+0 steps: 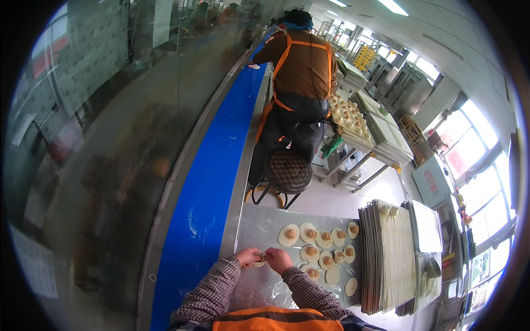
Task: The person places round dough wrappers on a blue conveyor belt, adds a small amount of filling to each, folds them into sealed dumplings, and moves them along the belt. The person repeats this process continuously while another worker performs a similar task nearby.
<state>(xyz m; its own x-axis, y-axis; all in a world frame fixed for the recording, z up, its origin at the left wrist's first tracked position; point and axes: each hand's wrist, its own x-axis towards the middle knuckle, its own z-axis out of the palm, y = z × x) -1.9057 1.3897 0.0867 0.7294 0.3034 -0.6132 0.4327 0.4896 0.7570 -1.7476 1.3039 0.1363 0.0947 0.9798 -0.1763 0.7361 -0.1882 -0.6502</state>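
Observation:
Between my two hands, above the near left part of a metal table (251, 289), is a small round of dough (259, 263) with its edge gathered up. My left hand (247, 257) grips it from the left, fingers closed. From the right, my right hand (280, 260) pinches its rim with thumb and fingers. Whatever lies inside the dough is mostly hidden. To the right of my hands, several flat dough rounds topped with brownish filling (311, 252) lie on the table. Near them are bare dough rounds (332, 275), with another one (351, 286) at the table's right edge.
A long blue conveyor belt (207, 182) runs along my left beside a glass partition (110, 182). Stacked trays (389, 254) stand right of the table. Ahead, a person in an orange apron (301, 66) sits on a round stool (289, 171), next to a tray of shaped dough pieces (350, 118).

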